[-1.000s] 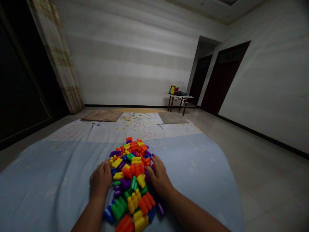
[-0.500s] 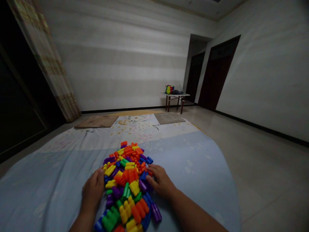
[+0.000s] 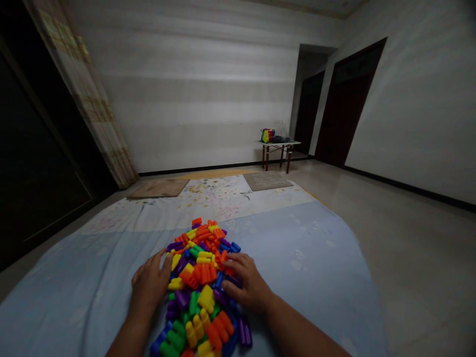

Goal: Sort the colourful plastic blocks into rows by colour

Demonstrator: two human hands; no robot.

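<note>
Head: ribbed, seemingly plastic blocks point(image 3: 205, 273)

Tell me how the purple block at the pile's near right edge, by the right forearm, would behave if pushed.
The purple block looks like glossy moulded plastic, so it is probably stiff and somewhat slippery. Its tube-like parts seem joined side by side, so it would likely slide rather than roll. The wrinkled blue sheet underneath could add drag.

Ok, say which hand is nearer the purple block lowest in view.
Right. The right hand is just beyond the purple block; the left hand is across the pile.
</note>
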